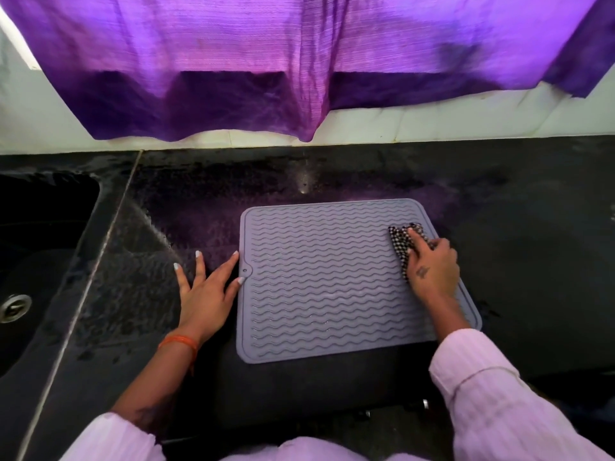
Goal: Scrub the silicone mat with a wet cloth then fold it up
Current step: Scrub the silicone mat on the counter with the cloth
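The pale pink sleeves [492, 394] are lying nearest the camera, at the bottom edge; an orange thread band [178, 342] is sitting on the left wrist. The left hand [206, 291] is resting flat on the black counter [532, 227] with its fingers straight and spread, holding nothing; two fingertips are touching the left edge of the mat. The grey silicone mat [332, 281] is lying flat on the counter in front of the person, wavy ribs facing up. The right hand [432, 264] is gripping a checked cloth [401, 241] and pressing it on the far right part of the mat; the forearm is covering the mat's near right corner. A dark sink [43, 227] with a metal drain [13, 307] is sitting to the left; the counter is looking wet near it. A purple curtain [266, 78] is hanging over the white wall [466, 118] behind the counter.
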`<state>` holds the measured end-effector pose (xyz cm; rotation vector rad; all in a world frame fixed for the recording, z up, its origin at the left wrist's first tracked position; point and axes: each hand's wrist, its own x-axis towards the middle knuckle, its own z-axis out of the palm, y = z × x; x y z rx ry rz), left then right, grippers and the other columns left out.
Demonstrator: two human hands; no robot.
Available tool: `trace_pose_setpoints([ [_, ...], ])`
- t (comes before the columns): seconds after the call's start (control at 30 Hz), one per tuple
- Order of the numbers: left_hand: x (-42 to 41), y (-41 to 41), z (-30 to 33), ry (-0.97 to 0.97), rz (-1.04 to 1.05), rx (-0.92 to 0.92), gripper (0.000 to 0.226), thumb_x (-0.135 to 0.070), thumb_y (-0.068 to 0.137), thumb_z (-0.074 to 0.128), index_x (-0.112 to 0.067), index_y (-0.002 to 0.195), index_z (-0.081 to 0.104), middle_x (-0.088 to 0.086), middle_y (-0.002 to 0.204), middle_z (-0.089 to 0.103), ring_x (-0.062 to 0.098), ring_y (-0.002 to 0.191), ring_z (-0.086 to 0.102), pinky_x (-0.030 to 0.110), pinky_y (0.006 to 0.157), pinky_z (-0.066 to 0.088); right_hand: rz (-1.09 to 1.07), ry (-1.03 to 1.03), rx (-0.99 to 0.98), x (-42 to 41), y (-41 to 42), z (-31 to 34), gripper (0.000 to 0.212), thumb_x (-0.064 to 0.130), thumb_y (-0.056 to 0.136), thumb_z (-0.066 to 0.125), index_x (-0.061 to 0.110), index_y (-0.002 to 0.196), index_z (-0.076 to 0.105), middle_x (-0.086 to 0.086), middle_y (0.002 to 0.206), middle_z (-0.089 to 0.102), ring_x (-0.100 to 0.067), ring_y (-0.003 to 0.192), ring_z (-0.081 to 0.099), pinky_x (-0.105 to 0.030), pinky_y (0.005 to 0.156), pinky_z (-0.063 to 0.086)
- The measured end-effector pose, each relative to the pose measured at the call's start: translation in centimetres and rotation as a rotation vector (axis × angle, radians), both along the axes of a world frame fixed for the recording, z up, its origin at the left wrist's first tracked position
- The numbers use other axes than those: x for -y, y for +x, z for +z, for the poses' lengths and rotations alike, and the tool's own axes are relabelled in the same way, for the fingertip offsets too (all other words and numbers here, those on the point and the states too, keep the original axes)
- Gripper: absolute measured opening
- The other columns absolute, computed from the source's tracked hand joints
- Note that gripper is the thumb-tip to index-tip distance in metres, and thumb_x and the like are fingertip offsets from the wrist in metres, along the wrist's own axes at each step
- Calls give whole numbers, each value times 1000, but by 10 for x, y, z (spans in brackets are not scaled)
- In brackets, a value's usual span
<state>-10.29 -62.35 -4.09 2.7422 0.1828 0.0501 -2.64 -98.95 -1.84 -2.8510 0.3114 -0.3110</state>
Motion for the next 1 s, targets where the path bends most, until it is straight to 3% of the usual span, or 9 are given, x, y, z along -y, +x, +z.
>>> trace_pose_setpoints([
  [0.27,0,-1,2,-5,10,-21,55,-49,97,31,-36,149,19,-6,145,45,22,145,-14,45,106,-30,-106,-28,13,43,4,4,42,19,91,51,25,133,52,-21,120,45,-42,102,43,-49,82,42],
  [0.4,0,-1,3,-15,16,-19,55,-50,97,31,-35,149,20,-6,146,44,21,145,-14,43,104,-31,-122,33,141,17,-6,14,42,14,90,51,21,131,54,-20,119,45,-40,100,44,-44,78,41],
  [0.53,2,0,3,-26,20,-14,55,-49,97,33,-35,149,20,-6,146,43,22,145,-14,42,103,-32,35,277,231,-69,-38,24,41,24,91,53,23,131,53,-11,113,49,-17,90,46,-23,70,35],
  [0.67,0,1,2,-72,22,-31,53,-43,99,36,-36,149,20,-3,145,45,22,145,-17,40,100,-35,392,415,113,-177,-90,19,46,31,90,52,27,136,47,-6,112,48,-15,89,48,-27,71,46],
  [0.73,-4,3,2,-89,21,-62,54,-28,99,39,-38,148,21,3,142,49,22,144,-19,43,101,-34,527,339,-7,-214,-114,10,50,34,88,50,26,137,43,-7,112,50,-21,94,50,-34,77,49],
  [0.83,-7,4,3,-66,16,-90,61,-18,94,39,-40,148,20,11,138,52,21,143,-22,42,100,-35,582,129,-7,-230,-127,2,51,37,80,59,23,129,53,-5,105,58,-22,88,57,-31,66,51],
  [0.93,-8,5,3,-58,10,-99,60,-21,96,41,-41,148,20,9,143,48,21,143,-22,42,100,-36,587,107,0,-221,-122,2,50,31,77,63,22,126,56,-8,105,58,-25,87,58,-32,64,52],
  [1.0,-7,4,3,-67,15,-90,53,-34,99,40,-41,147,21,6,146,43,21,144,-20,43,101,-35,542,98,1,-209,-117,3,50,27,74,67,22,123,58,-10,103,58,-28,86,58,-34,62,51],
])
